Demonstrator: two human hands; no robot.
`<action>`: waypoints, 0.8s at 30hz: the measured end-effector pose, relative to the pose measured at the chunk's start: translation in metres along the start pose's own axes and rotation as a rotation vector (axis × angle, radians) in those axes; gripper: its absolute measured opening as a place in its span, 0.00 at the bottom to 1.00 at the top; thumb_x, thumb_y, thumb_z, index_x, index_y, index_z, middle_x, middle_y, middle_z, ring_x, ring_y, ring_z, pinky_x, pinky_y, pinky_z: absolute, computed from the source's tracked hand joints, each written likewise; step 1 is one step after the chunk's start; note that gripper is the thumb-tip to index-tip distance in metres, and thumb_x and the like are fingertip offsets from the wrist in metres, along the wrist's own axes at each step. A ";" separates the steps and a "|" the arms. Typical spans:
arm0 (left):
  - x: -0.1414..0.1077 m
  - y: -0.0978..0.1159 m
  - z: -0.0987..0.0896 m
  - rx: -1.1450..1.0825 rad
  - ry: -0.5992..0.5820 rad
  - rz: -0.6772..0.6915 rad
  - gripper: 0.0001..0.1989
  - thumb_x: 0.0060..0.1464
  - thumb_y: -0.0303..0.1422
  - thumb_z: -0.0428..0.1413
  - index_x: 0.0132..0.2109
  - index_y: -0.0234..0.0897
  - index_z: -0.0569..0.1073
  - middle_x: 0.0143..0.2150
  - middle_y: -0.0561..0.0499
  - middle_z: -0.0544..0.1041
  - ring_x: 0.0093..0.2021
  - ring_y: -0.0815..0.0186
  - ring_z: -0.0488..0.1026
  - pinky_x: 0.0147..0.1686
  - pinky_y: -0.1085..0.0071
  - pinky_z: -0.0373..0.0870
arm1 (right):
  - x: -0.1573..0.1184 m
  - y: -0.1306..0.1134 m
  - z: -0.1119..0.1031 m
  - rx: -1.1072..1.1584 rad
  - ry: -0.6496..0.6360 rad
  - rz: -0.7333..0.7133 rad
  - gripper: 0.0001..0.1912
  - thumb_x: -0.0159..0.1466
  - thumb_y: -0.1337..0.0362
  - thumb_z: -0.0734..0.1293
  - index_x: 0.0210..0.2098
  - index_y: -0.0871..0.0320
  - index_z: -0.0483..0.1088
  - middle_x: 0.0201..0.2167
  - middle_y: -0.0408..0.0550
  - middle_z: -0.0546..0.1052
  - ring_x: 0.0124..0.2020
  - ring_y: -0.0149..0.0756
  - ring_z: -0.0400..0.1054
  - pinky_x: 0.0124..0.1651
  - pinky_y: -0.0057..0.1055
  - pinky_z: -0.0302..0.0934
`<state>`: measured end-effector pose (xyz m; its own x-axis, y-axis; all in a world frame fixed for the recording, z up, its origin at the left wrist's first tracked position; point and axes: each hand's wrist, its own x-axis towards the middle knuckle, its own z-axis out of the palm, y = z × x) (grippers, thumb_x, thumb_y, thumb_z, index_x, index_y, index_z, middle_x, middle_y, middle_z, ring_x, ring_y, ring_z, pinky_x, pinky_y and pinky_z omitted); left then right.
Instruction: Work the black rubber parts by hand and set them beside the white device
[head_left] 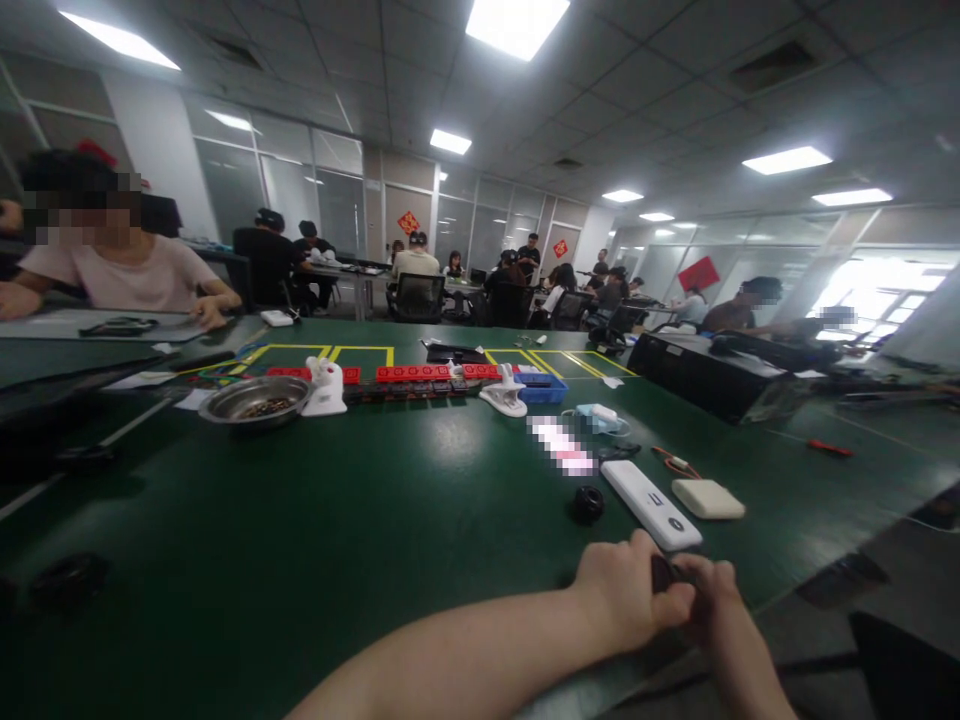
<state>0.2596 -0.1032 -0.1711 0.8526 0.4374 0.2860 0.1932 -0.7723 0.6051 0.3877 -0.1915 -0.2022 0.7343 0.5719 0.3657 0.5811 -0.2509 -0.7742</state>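
Note:
My left hand (619, 592) reaches in from the bottom of the view, its fingers closed. It meets my right hand (712, 592) near the table's right front edge. A small dark thing (663, 574) shows between the two hands; its kind is hidden by the fingers. My right hand's fingers are also curled closed against it. Just beyond the hands lies a white oblong device (651, 503) with a round dark spot. To its left sits a round black object (588, 503), and a cream-coloured case (708, 498) lies to its right.
On the green table (375, 520) stand a metal bowl (255, 402) with small parts, red trays (439, 373), a blue bin (541, 387) and white clips (504, 393). A black computer case (712, 378) lies at the right. One person (127, 265) sits at the far left.

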 end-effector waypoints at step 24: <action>-0.001 -0.010 0.008 0.033 -0.246 0.104 0.24 0.49 0.51 0.39 0.42 0.38 0.64 0.32 0.49 0.72 0.31 0.60 0.70 0.28 0.70 0.64 | 0.070 0.034 0.002 -1.038 -0.127 -0.203 0.26 0.60 0.52 0.50 0.54 0.58 0.55 0.44 0.55 0.64 0.37 0.46 0.63 0.35 0.36 0.58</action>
<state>0.2607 -0.0993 -0.1838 0.9603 0.2328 0.1536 0.1107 -0.8236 0.5563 0.4577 -0.1588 -0.2036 0.5827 0.7403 0.3354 0.7472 -0.6503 0.1371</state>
